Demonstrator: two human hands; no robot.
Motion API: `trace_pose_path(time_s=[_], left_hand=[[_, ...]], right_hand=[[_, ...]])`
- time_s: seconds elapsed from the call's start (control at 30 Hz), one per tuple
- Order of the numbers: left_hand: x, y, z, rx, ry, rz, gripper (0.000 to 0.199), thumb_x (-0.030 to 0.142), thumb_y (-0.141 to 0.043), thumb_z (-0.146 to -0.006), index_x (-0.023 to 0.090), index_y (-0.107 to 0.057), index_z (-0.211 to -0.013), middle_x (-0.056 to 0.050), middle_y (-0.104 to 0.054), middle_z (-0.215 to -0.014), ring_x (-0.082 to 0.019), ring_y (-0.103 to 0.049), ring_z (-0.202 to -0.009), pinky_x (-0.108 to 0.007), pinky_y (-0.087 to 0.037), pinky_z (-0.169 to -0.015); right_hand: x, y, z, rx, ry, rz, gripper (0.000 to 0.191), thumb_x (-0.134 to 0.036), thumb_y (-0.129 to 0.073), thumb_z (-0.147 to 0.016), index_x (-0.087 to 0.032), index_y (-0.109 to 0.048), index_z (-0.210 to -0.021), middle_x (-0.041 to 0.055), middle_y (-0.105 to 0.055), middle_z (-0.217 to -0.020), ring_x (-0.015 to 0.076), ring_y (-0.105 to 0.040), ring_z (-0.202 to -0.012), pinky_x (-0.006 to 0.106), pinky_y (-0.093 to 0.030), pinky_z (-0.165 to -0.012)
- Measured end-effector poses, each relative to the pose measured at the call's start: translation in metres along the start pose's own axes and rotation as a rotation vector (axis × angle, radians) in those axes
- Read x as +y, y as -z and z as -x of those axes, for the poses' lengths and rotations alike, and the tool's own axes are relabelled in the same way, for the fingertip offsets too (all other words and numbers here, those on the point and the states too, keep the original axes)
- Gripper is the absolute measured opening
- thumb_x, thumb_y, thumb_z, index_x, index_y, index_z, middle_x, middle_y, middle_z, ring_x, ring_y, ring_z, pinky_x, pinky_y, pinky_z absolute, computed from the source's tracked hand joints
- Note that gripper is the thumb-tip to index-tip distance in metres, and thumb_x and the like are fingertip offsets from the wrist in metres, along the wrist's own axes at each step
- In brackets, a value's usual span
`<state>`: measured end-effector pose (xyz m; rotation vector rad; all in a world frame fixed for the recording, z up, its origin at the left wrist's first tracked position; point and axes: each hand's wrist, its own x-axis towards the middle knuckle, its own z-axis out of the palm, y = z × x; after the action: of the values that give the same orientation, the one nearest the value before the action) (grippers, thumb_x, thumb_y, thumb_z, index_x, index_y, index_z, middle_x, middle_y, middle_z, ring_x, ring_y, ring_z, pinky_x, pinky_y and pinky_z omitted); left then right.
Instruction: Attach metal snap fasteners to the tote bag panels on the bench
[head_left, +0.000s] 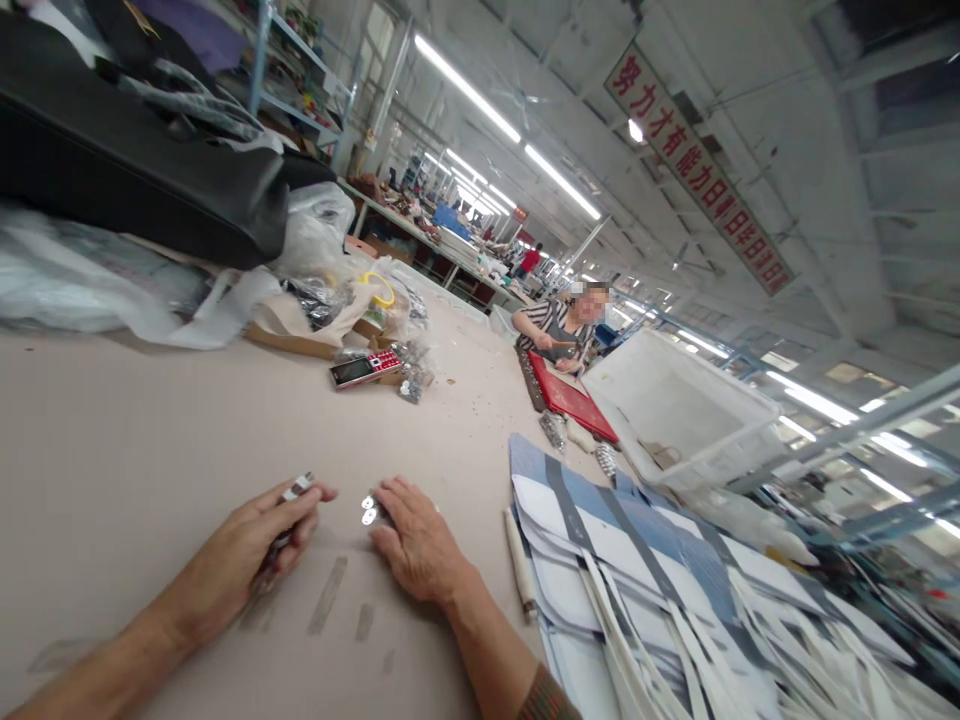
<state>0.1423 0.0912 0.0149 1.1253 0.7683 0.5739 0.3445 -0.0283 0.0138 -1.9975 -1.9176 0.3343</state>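
Note:
My left hand (276, 535) is closed around some small silvery metal pieces (298, 487), which poke out above the thumb and index finger; the rest of them are hidden in the palm. Palm down on the table (187, 420), my right hand (414, 540) covers part of a little group of shiny round metal discs (368, 511) with holes in them. Its fingers are slightly bent and rest over the discs, not wrapped around anything visible. A short gap of bare tabletop separates the two hands.
Stacked blue-and-white bag pieces with pale straps (630, 540) lie to the right. A red-and-black phone (365, 369) sits beside bagged metal parts (412, 375). Plastic wrap and black material (142, 150) fill the far left. Opposite, a person (562, 325) works near a white bin (682, 410).

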Motion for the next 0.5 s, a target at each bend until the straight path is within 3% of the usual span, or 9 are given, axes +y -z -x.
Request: trace_pose_path(time_s=[0.07,0.13,0.23,0.3,0.4,0.5], left_hand=[[-0.003,-0.002,0.002,-0.053,-0.053,-0.113,0.068,0.085,-0.061,-0.074,0.02,-0.061,-0.096,0.008,-0.047,-0.06,-0.011,-0.038,-0.046,-0.023,-0.03,-0.043],[-0.006,-0.003,0.003,-0.087,-0.112,-0.203,0.062,0.082,-0.059,-0.079,0.021,-0.061,-0.089,0.008,-0.045,-0.059,-0.012,-0.039,-0.048,-0.025,-0.032,-0.045],[-0.009,-0.005,0.005,-0.121,-0.216,-0.313,0.053,0.073,-0.063,-0.082,0.022,-0.065,-0.095,0.005,-0.057,-0.067,-0.017,-0.053,-0.063,-0.028,-0.044,-0.061],[-0.009,-0.006,0.006,-0.137,-0.268,-0.381,0.05,0.059,-0.066,-0.08,0.022,-0.064,-0.113,0.002,-0.069,-0.083,-0.022,-0.062,-0.078,-0.032,-0.049,-0.074],[-0.006,-0.005,0.009,-0.18,-0.299,-0.46,0.063,0.037,-0.063,-0.073,0.02,-0.057,-0.134,-0.004,-0.076,-0.109,-0.027,-0.069,-0.097,-0.037,-0.051,-0.092],[-0.001,-0.004,0.013,-0.258,-0.301,-0.486,0.075,0.033,-0.062,-0.07,0.017,-0.05,-0.143,-0.01,-0.072,-0.136,-0.029,-0.068,-0.121,-0.038,-0.048,-0.108]], right_hand=[[-0.005,0.001,0.003,0.037,0.007,-0.025,0.05,-0.033,-0.062,-0.104,-0.011,-0.062,-0.149,0.0181,-0.059,-0.159,0.0321,-0.047,-0.154,0.052,-0.035,-0.131],[-0.013,0.003,0.004,0.153,-0.013,-0.084,0.046,-0.03,-0.066,-0.1,-0.014,-0.068,-0.142,0.0183,-0.065,-0.152,0.0334,-0.055,-0.149,0.054,-0.041,-0.128],[-0.034,0.005,0.002,0.326,-0.009,-0.283,0.045,-0.027,-0.068,-0.096,-0.019,-0.068,-0.141,0.0147,-0.074,-0.139,0.028,-0.071,-0.128,0.045,-0.058,-0.111],[-0.052,0.006,0.0,0.327,0.065,-0.393,0.05,-0.027,-0.07,-0.095,-0.022,-0.065,-0.144,0.0116,-0.074,-0.139,0.0242,-0.072,-0.124,0.038,-0.063,-0.101],[-0.071,0.009,-0.001,0.294,0.166,-0.374,0.046,-0.023,-0.073,-0.093,-0.025,-0.069,-0.139,0.0104,-0.071,-0.143,0.0237,-0.065,-0.134,0.039,-0.056,-0.111],[-0.074,0.009,0.0,0.283,0.155,-0.337,0.029,-0.016,-0.071,-0.093,-0.023,-0.078,-0.12,0.0094,-0.078,-0.119,0.0209,-0.072,-0.112,0.036,-0.058,-0.103]])
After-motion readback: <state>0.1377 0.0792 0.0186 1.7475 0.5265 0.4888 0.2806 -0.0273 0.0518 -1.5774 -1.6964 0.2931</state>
